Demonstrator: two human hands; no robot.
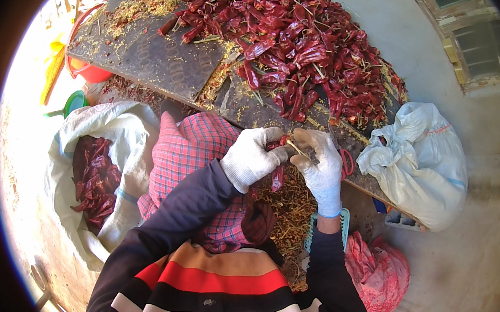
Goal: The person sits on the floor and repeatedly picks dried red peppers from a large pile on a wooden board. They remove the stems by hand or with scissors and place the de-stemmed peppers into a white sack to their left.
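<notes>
My left hand [256, 155], in a white knitted glove with stained fingertips, grips a dried red chili pepper [278, 178]. The pepper hangs partly below the fingers, and the glove hides its middle. Its pale stem [297, 148] sticks out toward my right hand [320, 163], also gloved, whose thumb and fingers close around the stem's end. Right beside that glove, red-handled scissors [346, 163] lie at the board's edge. Beyond both hands, a large heap of dried red chilies [308, 53] covers much of the dark board [152, 57].
An open white woven sack [130, 117] with chilies [96, 183] stands at left. A stuffed white sack [425, 172] rests on the board's right end. Loose stems [291, 223] fill a turquoise basket [345, 225] and the area below my hands. Yellow seeds [160, 1] litter the board.
</notes>
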